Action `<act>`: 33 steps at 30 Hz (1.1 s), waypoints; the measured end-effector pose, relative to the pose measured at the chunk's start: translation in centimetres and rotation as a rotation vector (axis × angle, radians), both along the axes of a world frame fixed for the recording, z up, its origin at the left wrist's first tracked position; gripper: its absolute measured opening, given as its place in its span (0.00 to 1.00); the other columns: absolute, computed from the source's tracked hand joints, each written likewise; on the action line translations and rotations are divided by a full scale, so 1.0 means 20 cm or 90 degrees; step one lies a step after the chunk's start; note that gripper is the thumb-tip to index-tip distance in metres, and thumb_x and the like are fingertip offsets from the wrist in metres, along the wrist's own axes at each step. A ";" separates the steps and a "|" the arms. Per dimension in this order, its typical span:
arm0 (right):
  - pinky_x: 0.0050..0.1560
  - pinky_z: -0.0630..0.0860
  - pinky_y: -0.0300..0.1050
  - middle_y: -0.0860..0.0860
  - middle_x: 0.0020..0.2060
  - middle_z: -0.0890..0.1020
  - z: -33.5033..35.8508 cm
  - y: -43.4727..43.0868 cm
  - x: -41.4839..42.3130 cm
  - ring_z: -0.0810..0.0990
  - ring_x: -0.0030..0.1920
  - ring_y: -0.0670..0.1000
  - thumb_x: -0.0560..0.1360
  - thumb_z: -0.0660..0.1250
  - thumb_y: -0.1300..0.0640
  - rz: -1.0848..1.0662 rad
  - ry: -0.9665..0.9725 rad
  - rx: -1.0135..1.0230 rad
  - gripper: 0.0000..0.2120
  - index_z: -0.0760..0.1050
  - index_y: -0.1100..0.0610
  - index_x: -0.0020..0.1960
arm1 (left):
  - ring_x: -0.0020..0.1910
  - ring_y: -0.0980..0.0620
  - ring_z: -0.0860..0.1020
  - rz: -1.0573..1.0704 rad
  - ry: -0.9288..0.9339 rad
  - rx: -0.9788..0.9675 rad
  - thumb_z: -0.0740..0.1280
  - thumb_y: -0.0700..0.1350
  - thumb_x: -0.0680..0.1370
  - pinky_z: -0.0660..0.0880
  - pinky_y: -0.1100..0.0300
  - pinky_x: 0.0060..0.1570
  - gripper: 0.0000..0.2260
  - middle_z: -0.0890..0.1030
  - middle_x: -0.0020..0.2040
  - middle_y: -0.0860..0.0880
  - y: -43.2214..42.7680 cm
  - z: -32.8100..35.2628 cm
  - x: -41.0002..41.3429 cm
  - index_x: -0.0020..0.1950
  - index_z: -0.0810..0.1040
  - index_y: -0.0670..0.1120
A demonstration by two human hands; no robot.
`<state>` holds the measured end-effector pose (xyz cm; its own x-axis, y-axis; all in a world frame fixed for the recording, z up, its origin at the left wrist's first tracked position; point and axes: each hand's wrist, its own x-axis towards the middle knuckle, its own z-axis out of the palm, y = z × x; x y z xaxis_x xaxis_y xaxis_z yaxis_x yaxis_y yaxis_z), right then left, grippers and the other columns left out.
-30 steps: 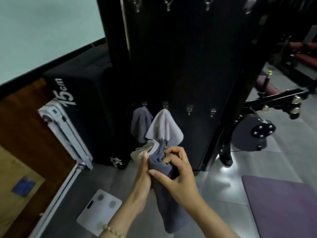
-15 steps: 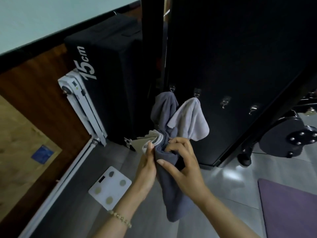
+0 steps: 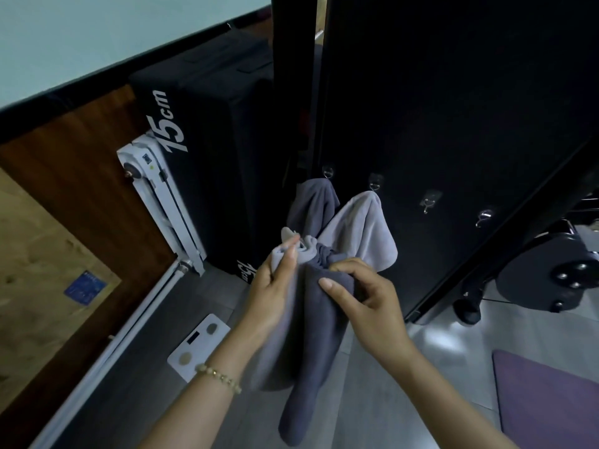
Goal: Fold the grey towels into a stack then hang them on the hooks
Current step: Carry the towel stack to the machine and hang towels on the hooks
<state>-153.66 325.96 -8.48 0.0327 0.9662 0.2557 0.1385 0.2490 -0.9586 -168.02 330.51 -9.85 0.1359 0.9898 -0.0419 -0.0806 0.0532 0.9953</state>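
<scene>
Hanging is the step in hand, I judge, because two towels are already up and the others wait in the hands. On the black panel (image 3: 453,108), a dark hung towel (image 3: 312,202) falls from the first hook (image 3: 328,172), nearest the panel's left edge, and a pale hung towel (image 3: 359,228) from the second hook (image 3: 375,184) beside it. Further right along the panel, the third hook (image 3: 428,204) and the fourth hook (image 3: 483,217) carry nothing.

Just in front of the panel's lower part, close against the hung cloths, the left hand (image 3: 275,286) grips the held towels (image 3: 278,361), a bundle that hangs down toward the floor. The right hand (image 3: 366,306) pinches the gathered top of the dark grey towel (image 3: 319,345) between thumb and curled fingertips, a narrow grip.

The next move, I think, calls for drawing this one towel free of the bundle and lifting it up and rightward along the panel to the third hook. I cannot tell whether the towel has a loop, so the pinched part must sit well over the hook. The left hand should keep the remaining towels tight, or they may slip.
</scene>
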 end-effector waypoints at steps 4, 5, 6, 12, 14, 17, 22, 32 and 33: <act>0.50 0.75 0.38 0.46 0.43 0.82 0.13 0.04 0.09 0.80 0.48 0.44 0.71 0.69 0.52 -0.029 -0.020 -0.005 0.05 0.79 0.51 0.45 | 0.51 0.51 0.80 0.095 0.035 -0.074 0.61 0.56 0.78 0.76 0.56 0.54 0.10 0.83 0.48 0.49 0.07 0.09 -0.09 0.46 0.78 0.54; 0.53 0.74 0.36 0.45 0.45 0.82 0.15 0.05 0.12 0.80 0.50 0.43 0.71 0.69 0.52 -0.036 -0.039 0.014 0.05 0.79 0.51 0.46 | 0.48 0.52 0.80 0.126 0.053 -0.094 0.61 0.56 0.79 0.76 0.56 0.50 0.09 0.82 0.45 0.49 0.10 0.12 -0.13 0.44 0.76 0.54; 0.55 0.73 0.34 0.45 0.47 0.81 0.18 0.06 0.15 0.79 0.52 0.43 0.71 0.70 0.51 -0.034 -0.062 0.032 0.06 0.79 0.52 0.46 | 0.46 0.51 0.80 0.141 0.073 -0.096 0.61 0.56 0.79 0.76 0.56 0.49 0.10 0.81 0.44 0.49 0.13 0.13 -0.17 0.44 0.76 0.52; 0.51 0.72 0.34 0.43 0.41 0.81 0.23 0.11 0.22 0.79 0.46 0.45 0.73 0.70 0.51 0.066 -0.316 0.131 0.06 0.80 0.52 0.46 | 0.39 0.60 0.74 -0.073 0.203 0.071 0.68 0.54 0.75 0.71 0.62 0.45 0.10 0.76 0.37 0.57 0.21 0.21 -0.25 0.42 0.73 0.48; 0.51 0.72 0.33 0.42 0.41 0.81 0.24 0.12 0.20 0.80 0.46 0.43 0.73 0.71 0.54 0.099 -0.313 0.109 0.04 0.79 0.52 0.46 | 0.54 0.64 0.74 -0.199 0.254 0.098 0.71 0.57 0.71 0.67 0.66 0.54 0.14 0.77 0.53 0.61 0.20 0.25 -0.23 0.54 0.76 0.55; 0.50 0.72 0.32 0.44 0.43 0.83 0.28 0.13 0.18 0.81 0.47 0.42 0.73 0.69 0.56 0.143 -0.225 0.034 0.04 0.80 0.53 0.47 | 0.69 0.71 0.62 -0.372 0.257 0.085 0.71 0.56 0.70 0.62 0.73 0.63 0.30 0.67 0.69 0.67 0.16 0.27 -0.18 0.69 0.64 0.66; 0.50 0.74 0.33 0.45 0.43 0.84 0.28 0.13 0.16 0.82 0.47 0.43 0.74 0.69 0.59 0.177 -0.200 -0.015 0.05 0.81 0.56 0.49 | 0.63 0.65 0.72 -0.391 0.292 0.121 0.71 0.55 0.72 0.67 0.64 0.65 0.18 0.77 0.58 0.62 0.12 0.24 -0.13 0.62 0.76 0.55; 0.32 0.68 0.45 0.52 0.27 0.71 0.20 0.12 0.24 0.69 0.30 0.48 0.71 0.67 0.43 0.100 -0.352 -0.084 0.21 0.72 0.61 0.34 | 0.56 0.67 0.74 -0.377 0.328 0.145 0.67 0.55 0.75 0.68 0.68 0.58 0.08 0.78 0.54 0.63 0.16 0.23 -0.10 0.50 0.79 0.53; 0.34 0.70 0.45 0.55 0.30 0.72 0.20 0.12 0.26 0.71 0.32 0.49 0.72 0.67 0.45 0.109 -0.304 -0.104 0.21 0.73 0.64 0.36 | 0.50 0.64 0.77 -0.380 0.325 0.145 0.67 0.55 0.75 0.72 0.64 0.55 0.07 0.80 0.46 0.59 0.17 0.23 -0.09 0.46 0.78 0.52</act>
